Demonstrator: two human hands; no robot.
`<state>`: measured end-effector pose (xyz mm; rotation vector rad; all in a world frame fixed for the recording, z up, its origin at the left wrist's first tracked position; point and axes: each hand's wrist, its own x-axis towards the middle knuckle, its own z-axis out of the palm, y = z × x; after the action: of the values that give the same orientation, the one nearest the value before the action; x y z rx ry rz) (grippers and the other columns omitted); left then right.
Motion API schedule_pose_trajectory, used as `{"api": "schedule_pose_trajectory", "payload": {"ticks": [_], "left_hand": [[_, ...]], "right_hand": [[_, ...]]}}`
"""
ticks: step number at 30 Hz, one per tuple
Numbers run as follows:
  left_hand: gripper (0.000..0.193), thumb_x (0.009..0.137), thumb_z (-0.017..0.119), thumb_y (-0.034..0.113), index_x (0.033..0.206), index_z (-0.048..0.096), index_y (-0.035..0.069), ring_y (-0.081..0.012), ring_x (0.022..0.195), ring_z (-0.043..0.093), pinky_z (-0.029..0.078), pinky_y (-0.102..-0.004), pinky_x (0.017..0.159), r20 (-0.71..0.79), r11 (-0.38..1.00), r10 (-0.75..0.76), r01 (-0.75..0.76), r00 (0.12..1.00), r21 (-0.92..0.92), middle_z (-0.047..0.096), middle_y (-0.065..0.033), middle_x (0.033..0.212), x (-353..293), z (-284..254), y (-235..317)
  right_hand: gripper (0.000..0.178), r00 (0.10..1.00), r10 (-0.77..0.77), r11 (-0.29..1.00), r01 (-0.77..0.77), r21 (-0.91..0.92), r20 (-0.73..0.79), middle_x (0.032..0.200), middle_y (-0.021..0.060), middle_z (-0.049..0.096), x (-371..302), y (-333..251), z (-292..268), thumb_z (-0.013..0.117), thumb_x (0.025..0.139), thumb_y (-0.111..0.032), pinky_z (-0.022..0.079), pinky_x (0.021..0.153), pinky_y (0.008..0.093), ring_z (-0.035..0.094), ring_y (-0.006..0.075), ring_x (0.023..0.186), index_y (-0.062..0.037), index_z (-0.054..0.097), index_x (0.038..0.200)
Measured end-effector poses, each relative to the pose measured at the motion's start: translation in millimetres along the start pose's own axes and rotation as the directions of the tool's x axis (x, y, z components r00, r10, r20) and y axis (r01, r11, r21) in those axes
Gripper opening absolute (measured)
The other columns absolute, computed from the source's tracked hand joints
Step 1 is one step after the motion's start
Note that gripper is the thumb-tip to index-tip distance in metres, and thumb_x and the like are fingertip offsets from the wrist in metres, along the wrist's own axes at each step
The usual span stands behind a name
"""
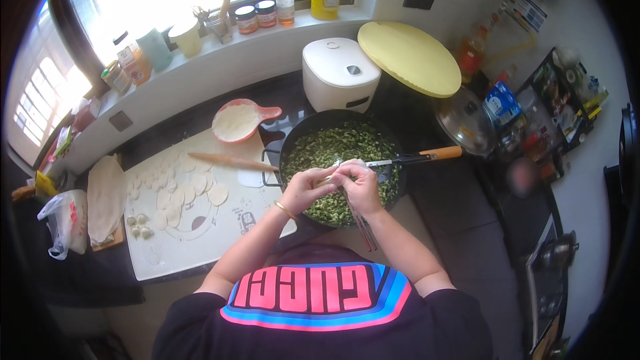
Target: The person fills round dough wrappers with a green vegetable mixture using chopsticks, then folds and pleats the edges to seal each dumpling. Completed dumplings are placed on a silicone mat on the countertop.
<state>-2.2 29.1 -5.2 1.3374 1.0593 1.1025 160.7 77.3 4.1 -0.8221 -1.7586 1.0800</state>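
Note:
Over a dark wok (285,150) full of chopped green filling (337,141), my left hand (303,190) and my right hand (362,185) meet fingertip to fingertip. Both are closed in a pinch around a small pale dumpling (331,179), mostly covered by the fingers. Reddish-brown chopsticks (365,232) stick out below my right hand, seemingly tucked in its fingers. Across the wok's right rim lies a metal utensil with a black and wooden handle (440,153); its head is hidden. To the left, round dough wrappers (191,193) and several folded dumplings (139,228) rest on a white mat (217,243).
A rolling pin (230,161) lies on the mat near the wok. Behind it stands a red-rimmed bowl of flour (236,123). A white rice cooker (340,73) and a yellow round lid (410,60) are behind the wok. A dough-covered board (107,200) sits far left.

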Motion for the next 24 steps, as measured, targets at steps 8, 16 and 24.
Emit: {"api": "schedule_pose_trajectory", "payload": {"ticks": [8,16,24], "left_hand": [[0.039,0.087,0.058,0.014,0.12,0.05,-0.004,-0.0197,0.097,0.059,0.05,-0.0295,0.085,-0.075,0.943,-0.061,0.032,0.995,-0.332,0.059,-0.0145,0.11,-3.5,2.3,1.7],[0.038,0.086,0.058,0.012,0.12,0.05,-0.004,-0.019,0.099,0.058,0.048,-0.0302,0.087,-0.009,0.922,0.004,-0.007,1.0,-0.386,0.058,-0.0128,0.111,-1.1,10.7,1.5],[0.049,0.076,0.068,0.002,0.121,0.049,-0.003,-0.016,0.098,0.058,0.048,-0.0275,0.086,-0.012,0.942,0.022,-0.025,1.0,-0.334,0.059,-0.0108,0.108,1.4,17.9,6.1]], "right_hand": [[0.017,0.992,0.06,0.987,-0.043,0.152,-0.109,0.096,0.0054,0.058,-16.5,5.3,-17.4,0.061,0.084,-0.01,0.044,0.079,0.0254,0.055,0.0134,0.087,0.0014,0.064,0.096],[0.01,0.994,0.101,0.98,-0.095,0.176,-0.029,0.087,0.0047,0.06,-22.1,5.0,-21.9,0.069,0.073,-0.002,0.045,0.073,0.0254,0.056,0.0125,0.081,0.0004,0.066,0.083],[0.007,0.986,-0.087,0.994,0.096,0.057,-0.142,0.082,0.0074,0.061,-23.5,-0.1,-27.3,0.068,0.071,0.0,0.046,0.069,0.026,0.058,0.0161,0.079,0.0015,0.065,0.077]]}}
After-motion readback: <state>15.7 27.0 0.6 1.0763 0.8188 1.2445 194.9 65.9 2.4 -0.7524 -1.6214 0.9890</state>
